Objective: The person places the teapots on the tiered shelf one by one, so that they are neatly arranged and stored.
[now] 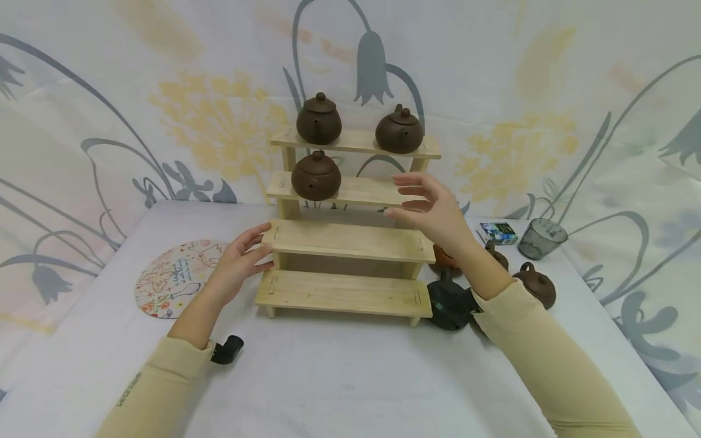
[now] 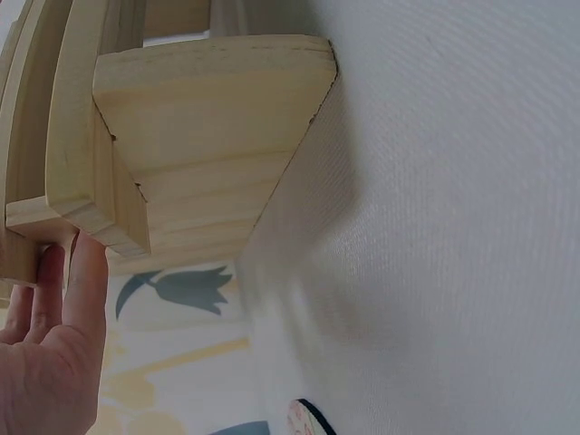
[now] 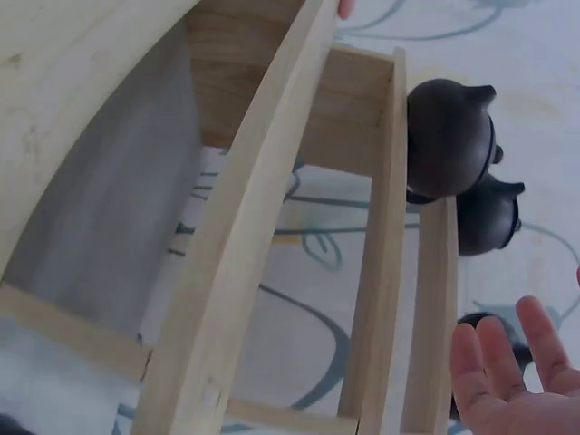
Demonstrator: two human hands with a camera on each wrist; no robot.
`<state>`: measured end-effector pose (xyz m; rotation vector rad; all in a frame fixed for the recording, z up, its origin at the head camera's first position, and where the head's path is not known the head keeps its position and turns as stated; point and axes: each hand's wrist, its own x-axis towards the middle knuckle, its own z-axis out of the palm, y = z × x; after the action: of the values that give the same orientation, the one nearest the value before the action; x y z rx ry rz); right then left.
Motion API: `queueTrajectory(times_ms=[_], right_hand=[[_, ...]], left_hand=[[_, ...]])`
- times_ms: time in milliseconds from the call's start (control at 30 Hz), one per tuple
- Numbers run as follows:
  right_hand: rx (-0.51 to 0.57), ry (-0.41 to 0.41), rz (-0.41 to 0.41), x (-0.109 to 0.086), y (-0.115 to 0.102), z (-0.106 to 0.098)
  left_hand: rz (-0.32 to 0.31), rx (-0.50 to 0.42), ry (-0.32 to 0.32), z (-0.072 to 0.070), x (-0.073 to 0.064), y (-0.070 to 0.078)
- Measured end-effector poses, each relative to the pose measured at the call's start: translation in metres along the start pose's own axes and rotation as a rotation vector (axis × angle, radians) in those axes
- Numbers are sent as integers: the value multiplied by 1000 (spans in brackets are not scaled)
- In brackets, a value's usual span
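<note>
1. Three teapots [image 1: 316, 176] are borne on the upper two tiers [image 1: 372, 190] of the wooden stand [image 1: 345, 292], set on the bench [image 1: 339, 377].
2. Left grip [image 1: 241, 260] is found spread, touching the stand's left end.
3. Right grip [image 1: 429, 207] is found spread near its upper right.

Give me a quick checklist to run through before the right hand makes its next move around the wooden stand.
1. Right hand free: ok, fingers apart, holding nothing.
2. Left hand at the stand: ok, fingers touch its left side.
3. Stand held firmly: cannot tell; contact shows, but not its force.
4. Placed pots upright: ok, the top-left teapot, top-right teapot and second-shelf teapot all stand with lids on.
5. Bare wood on the second shelf: ok beside its teapot; the right hand hides the right end in the head view.
6. Tabletop teapots fully visible: not ok, the right arm covers some.
</note>
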<state>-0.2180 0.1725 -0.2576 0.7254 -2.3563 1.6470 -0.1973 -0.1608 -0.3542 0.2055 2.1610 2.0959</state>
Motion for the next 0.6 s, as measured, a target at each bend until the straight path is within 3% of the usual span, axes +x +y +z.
queueTrajectory(times_ms=[200,600], right_hand=[[-9,45,-25,-21,3,-16],[-44,141,13,-66,8,-42]], left_hand=[[-2,0,3,-1,0,0],[2,4,4,0,1,-1]])
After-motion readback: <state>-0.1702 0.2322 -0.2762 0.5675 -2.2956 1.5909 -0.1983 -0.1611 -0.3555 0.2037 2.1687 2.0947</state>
